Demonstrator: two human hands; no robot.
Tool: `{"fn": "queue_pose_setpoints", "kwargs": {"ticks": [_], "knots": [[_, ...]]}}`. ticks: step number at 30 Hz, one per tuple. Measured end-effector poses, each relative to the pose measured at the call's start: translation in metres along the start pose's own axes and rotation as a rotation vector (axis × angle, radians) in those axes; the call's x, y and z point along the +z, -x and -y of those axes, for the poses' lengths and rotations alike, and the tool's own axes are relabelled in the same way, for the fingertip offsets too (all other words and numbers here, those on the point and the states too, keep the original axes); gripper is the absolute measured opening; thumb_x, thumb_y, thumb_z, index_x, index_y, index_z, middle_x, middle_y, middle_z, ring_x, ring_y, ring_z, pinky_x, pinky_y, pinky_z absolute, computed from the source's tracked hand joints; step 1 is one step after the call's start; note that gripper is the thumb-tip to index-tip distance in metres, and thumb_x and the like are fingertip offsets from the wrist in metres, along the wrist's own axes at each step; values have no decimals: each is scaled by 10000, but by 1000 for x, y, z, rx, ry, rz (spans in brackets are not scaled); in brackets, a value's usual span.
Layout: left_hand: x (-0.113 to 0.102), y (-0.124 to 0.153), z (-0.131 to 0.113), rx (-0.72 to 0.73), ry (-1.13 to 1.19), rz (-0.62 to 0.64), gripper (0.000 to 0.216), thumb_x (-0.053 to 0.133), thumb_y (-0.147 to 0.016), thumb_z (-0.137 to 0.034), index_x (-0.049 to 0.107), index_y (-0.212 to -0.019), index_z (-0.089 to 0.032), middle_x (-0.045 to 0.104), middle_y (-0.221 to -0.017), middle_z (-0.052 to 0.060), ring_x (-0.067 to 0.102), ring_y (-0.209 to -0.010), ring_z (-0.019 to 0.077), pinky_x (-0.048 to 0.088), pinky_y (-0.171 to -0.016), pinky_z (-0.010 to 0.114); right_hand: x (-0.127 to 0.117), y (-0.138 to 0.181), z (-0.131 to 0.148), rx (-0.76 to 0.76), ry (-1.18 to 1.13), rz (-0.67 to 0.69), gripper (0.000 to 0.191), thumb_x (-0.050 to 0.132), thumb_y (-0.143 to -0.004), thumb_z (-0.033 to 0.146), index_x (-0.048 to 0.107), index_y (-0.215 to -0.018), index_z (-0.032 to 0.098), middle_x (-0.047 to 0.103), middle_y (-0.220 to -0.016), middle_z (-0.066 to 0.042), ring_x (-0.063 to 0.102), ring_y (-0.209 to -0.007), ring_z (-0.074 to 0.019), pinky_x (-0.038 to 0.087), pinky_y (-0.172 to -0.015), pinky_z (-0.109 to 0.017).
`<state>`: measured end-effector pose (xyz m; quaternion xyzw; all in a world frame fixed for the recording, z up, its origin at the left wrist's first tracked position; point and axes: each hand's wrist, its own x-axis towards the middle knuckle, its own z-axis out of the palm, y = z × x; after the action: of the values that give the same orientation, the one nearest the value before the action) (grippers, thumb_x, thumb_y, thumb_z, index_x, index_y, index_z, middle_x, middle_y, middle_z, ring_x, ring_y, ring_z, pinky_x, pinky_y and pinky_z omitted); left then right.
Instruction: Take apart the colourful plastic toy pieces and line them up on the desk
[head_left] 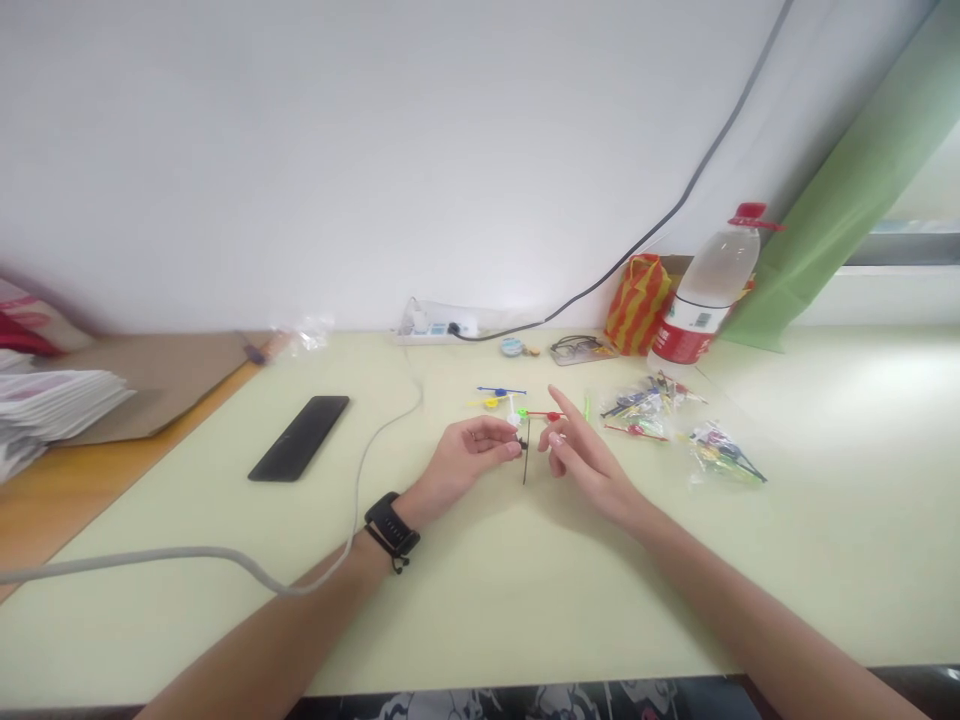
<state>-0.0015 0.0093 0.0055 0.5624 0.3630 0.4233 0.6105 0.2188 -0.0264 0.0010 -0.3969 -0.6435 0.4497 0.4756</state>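
Slender black rod-shaped piece with small dark hub was pinched near the hub by the left hand; its length ran near-vertical in view, true tilt unclear.

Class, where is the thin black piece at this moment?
In the head view, the thin black piece is just below and right of centre, between the left hand, which holds it, and the right hand.

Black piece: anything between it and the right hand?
Nothing visible. The left hand holds the black piece; the right hand is close to its right, apart, with a small gap between. The red piece appears to lie farther back, on the table.
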Motion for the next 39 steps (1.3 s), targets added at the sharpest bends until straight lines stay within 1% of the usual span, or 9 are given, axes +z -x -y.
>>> {"fn": "queue_pose_setpoints", "kwargs": {"ticks": [2,3,4,6,14,24,28,32,39], "knots": [[0,0,0,17,6,0,361,902,-748,-332,754,-1023,-151,765,-1002,75,727,-942,203,576,-957,386,-1,0,1,31,7,50,363,466,-1040,493,688,-1152,228,595,-851,-14,507,-636,-135,453,-636,-292],[0,1,0,26,7,-1,353,899,-753,-329,754,-1022,-153,764,-999,72,727,-942,201,577,-954,381,-2,0,1,53,4,97,430,447,-1046,494,696,-860,196,569,-733,-9,480,-598,-133,422,-611,-292],[0,0,1,33,7,-4,345,897,-758,-326,755,-1021,-154,764,-994,69,727,-936,197,579,-948,375,-3,0,2,75,-7,148,544,431,-1050,493,592,-626,192,512,-619,-2,447,-560,-130,390,-592,-298],[0,0,1,38,1,-11,332,892,-765,-322,755,-1017,-155,761,-982,65,725,-914,187,581,-935,365,-5,-1,3,102,-38,219,656,434,-1046,496,379,-458,210,396,-495,15,385,-511,-122,340,-576,-310],[-2,0,3,51,-16,14,332,863,-807,-319,754,-1088,-178,743,-1002,56,713,-923,172,563,-919,334,-2,-2,5,109,90,181,489,552,-994,496,493,-616,192,466,-591,31,392,-562,-114,300,-568,-280],[-3,-3,5,27,16,-15,350,854,-814,-356,770,-1096,-167,758,-985,76,697,-860,169,558,-858,326,-2,-4,2,98,219,177,429,545,-976,438,467,-628,201,433,-592,40,388,-562,-114,305,-554,-263],[-3,-4,4,14,25,-56,361,861,-802,-377,776,-1083,-167,765,-997,80,697,-845,166,555,-852,326,-6,-5,-6,67,450,43,400,550,-950,388,412,-619,211,423,-576,42,387,-555,-122,285,-554,-271],[-2,-4,2,-7,40,-84,380,869,-784,-401,780,-1070,-167,767,-1004,86,695,-822,165,551,-842,334,-15,-7,-13,53,779,-100,287,566,-898,299,477,-640,210,592,-639,9,497,-604,-152,319,-593,-283],[-1,-4,-1,-19,65,-103,374,866,-780,-424,783,-1041,-168,763,-1006,92,690,-823,172,538,-839,346,-42,-15,-21,119,942,-256,130,553,-888,271,653,-831,211,709,-857,-35,631,-773,-192,386,-653,-291]]}}
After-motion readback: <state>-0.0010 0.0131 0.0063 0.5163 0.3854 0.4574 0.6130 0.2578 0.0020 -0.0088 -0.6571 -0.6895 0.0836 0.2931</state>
